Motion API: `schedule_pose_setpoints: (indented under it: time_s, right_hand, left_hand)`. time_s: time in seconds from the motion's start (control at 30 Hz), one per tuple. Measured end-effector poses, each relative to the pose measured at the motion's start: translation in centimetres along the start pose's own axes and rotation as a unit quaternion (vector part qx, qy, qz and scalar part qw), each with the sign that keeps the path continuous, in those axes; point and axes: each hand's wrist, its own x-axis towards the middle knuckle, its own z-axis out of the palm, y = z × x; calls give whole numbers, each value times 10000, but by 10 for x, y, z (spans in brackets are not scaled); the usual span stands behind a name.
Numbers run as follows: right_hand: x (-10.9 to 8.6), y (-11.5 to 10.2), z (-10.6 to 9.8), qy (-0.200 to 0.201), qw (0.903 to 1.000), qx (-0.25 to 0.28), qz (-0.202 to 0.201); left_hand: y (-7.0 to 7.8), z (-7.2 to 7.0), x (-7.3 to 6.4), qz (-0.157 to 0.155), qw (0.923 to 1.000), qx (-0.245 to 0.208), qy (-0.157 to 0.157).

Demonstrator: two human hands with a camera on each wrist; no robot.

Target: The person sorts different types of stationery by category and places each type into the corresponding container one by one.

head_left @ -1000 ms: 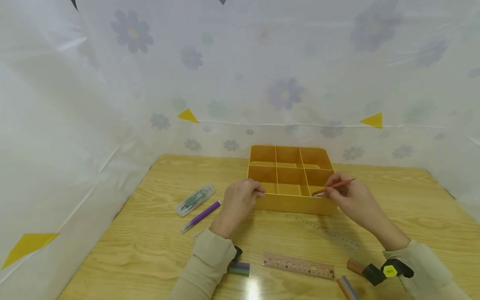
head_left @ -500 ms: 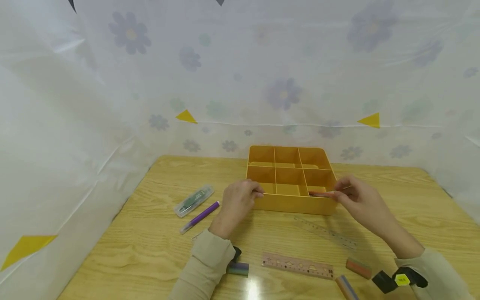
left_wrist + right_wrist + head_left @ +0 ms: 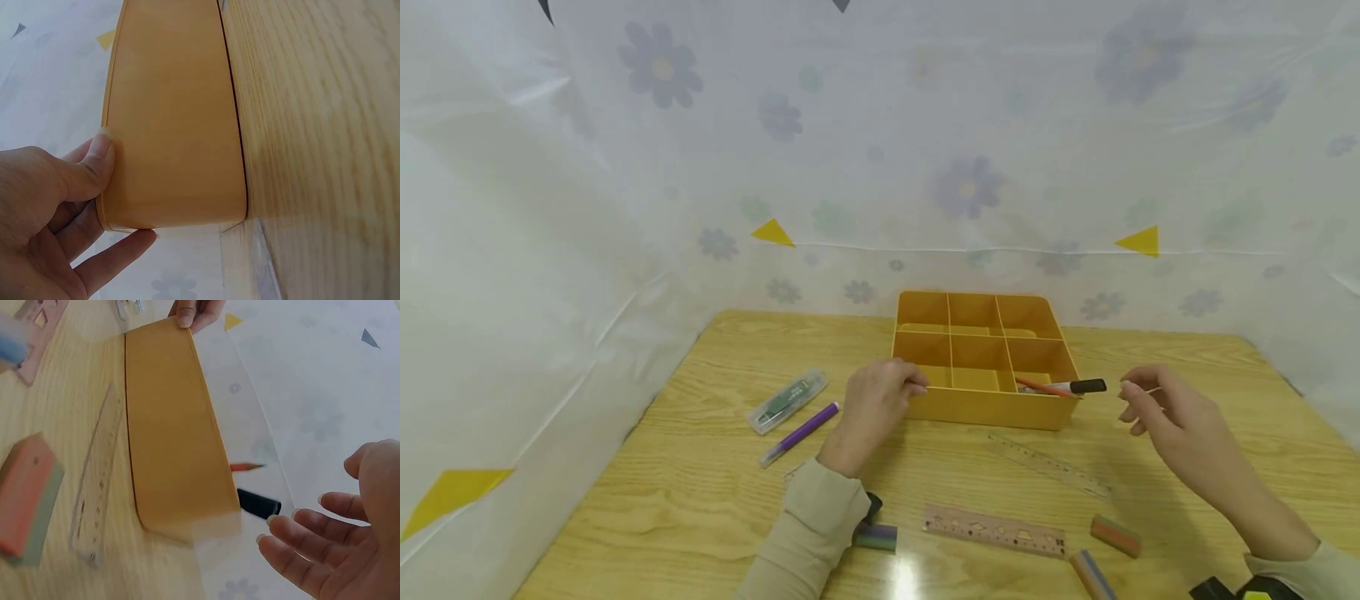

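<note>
A yellow-orange divided box point(image 3: 992, 408) stands at the back of the table. My left hand point(image 3: 876, 408) grips its front left corner; in the left wrist view the thumb point(image 3: 97, 164) presses the front wall near the rim. Over the front right compartment's edge lean a red pencil point(image 3: 1040, 385) and a black-capped marker point(image 3: 1088, 386). The cap sticks out past the right wall. My right hand point(image 3: 1183, 429) hovers just right of the cap, apart from it, with loosely bent fingers and nothing held. In the right wrist view the pencil tip point(image 3: 249, 467) pokes above the rim.
Left of the box lie a clear case point(image 3: 786, 403) with something green inside and a purple marker point(image 3: 801, 433). In front lie a transparent ruler point(image 3: 1048, 465), a pink ruler point(image 3: 992, 531) and striped blocks point(image 3: 1116, 536), one point(image 3: 876, 537) beside the left sleeve.
My right hand has lowered the red pencil into the front right compartment, let go and drawn away to the right. The left hand has stayed on the box corner.
</note>
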Motion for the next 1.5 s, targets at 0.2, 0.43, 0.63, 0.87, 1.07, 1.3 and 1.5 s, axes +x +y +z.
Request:
schedule_pose_setpoints:
  time_s: [0.2, 0.43, 0.63, 0.87, 1.07, 1.3, 1.5]
  right_hand:
    - [-14, 16, -5, -379, 9987, -173, 277]
    - [-29, 37, 6, -1447, 9871, -657, 172]
    - [-37, 46, 18, -2118, 9753, -471, -411]
    - [-40, 44, 29, -2342, 9710, -413, -241]
    - [-41, 43, 34, -2167, 9717, -930, -148]
    - [-39, 44, 32, -2381, 9687, -701, 95]
    - [-41, 45, 31, -2502, 9675, -346, 135]
  left_hand:
    - [-2, 1, 0, 11, 10000, -4, 54]
    - [-3, 0, -2, -53, 10000, -17, -18]
    - [-4, -1, -3, -91, 9999, 49, -45]
    - [-4, 1, -2, -47, 10000, 39, 8]
    - [-3, 0, -1, 18, 10000, 7, 36]
    - [-2, 0, 0, 67, 10000, 6, 49]
    - [-1, 0, 0, 29, 10000, 37, 46]
